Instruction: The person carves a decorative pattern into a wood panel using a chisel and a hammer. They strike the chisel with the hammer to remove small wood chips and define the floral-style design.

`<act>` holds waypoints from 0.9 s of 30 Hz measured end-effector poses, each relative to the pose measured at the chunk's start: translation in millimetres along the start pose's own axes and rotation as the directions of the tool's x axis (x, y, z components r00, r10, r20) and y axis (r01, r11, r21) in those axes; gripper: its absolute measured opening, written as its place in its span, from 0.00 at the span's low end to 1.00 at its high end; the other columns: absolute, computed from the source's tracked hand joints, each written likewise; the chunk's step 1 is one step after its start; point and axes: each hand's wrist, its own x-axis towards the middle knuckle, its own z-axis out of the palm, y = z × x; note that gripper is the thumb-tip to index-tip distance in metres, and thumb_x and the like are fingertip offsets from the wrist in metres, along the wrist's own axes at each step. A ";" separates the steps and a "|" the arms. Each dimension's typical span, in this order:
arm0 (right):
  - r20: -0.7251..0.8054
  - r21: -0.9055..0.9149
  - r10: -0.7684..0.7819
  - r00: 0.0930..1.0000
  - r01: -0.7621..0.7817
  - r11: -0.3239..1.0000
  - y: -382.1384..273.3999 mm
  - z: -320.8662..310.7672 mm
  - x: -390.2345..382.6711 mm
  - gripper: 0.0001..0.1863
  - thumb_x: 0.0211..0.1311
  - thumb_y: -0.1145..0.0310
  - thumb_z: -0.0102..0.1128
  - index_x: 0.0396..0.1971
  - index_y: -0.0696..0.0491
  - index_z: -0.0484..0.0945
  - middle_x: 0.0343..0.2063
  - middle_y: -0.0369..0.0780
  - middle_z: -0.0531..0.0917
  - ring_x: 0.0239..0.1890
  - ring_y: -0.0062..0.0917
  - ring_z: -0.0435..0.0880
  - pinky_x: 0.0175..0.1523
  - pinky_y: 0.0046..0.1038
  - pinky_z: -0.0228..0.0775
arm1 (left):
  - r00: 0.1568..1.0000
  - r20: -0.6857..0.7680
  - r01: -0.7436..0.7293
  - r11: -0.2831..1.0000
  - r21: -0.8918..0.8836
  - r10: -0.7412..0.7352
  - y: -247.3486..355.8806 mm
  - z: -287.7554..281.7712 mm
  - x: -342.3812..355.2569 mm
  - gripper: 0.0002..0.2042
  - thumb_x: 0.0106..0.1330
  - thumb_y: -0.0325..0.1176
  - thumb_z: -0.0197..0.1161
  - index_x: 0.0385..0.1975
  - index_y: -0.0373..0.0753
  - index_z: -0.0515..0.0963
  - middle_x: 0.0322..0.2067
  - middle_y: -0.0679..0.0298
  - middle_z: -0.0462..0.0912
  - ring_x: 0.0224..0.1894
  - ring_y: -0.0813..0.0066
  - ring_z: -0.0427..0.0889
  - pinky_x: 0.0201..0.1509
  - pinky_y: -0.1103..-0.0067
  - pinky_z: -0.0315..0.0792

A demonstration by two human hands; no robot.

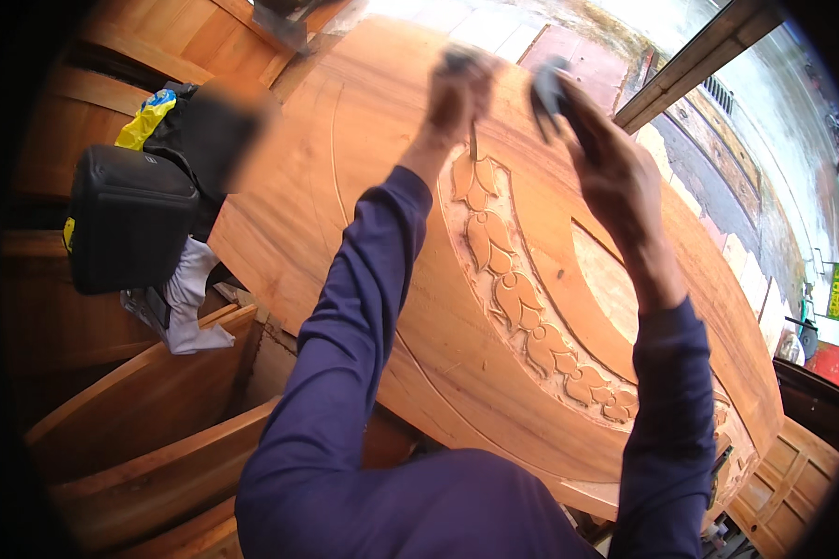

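A large reddish-brown wooden panel lies in front of me, with a curved band of leaf-and-flower carving in relief. Near the far end of that band, my left hand, blurred by motion, is closed around a chisel. Its thin shaft points down at the wood by the topmost leaf; whether the tip touches is not clear. My right hand grips a hammer, its dark grey head raised to the right of the chisel and apart from it.
A black case stands at the left beside a yellow-and-blue packet and a pale cloth. Wooden boards stand at lower left. A wooden post rises beyond the panel at right, by a street.
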 end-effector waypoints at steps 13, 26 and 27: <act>-0.203 0.552 0.910 0.362 -0.725 0.411 -45.7 -109.4 -355.4 0.26 0.72 0.77 0.60 0.69 0.53 0.72 0.24 0.27 0.71 0.19 0.08 0.62 0.22 0.15 0.54 | 0.953 0.157 -0.290 0.623 0.726 0.261 69.4 -16.4 -93.9 0.11 0.70 0.39 0.71 0.37 0.39 0.79 0.20 0.69 0.77 0.20 0.77 0.75 0.25 0.77 0.70; -0.226 0.695 0.891 0.394 -0.576 0.431 -46.1 -112.9 -330.5 0.13 0.72 0.74 0.63 0.54 0.55 0.76 0.22 0.27 0.71 0.18 0.09 0.63 0.23 0.16 0.55 | 0.917 -0.046 0.166 -0.276 0.947 0.395 47.1 -87.7 -273.1 0.36 0.63 0.46 0.74 0.69 0.44 0.69 0.47 0.49 0.81 0.48 0.45 0.80 0.52 0.58 0.75; -0.225 0.692 0.886 0.406 -0.574 0.438 -45.3 -113.9 -331.8 0.13 0.72 0.74 0.63 0.53 0.55 0.76 0.21 0.27 0.71 0.18 0.09 0.63 0.22 0.16 0.55 | 0.914 -0.026 0.163 -0.305 0.938 0.406 45.4 -86.1 -278.2 0.36 0.62 0.46 0.75 0.69 0.43 0.69 0.46 0.49 0.81 0.49 0.46 0.80 0.53 0.59 0.74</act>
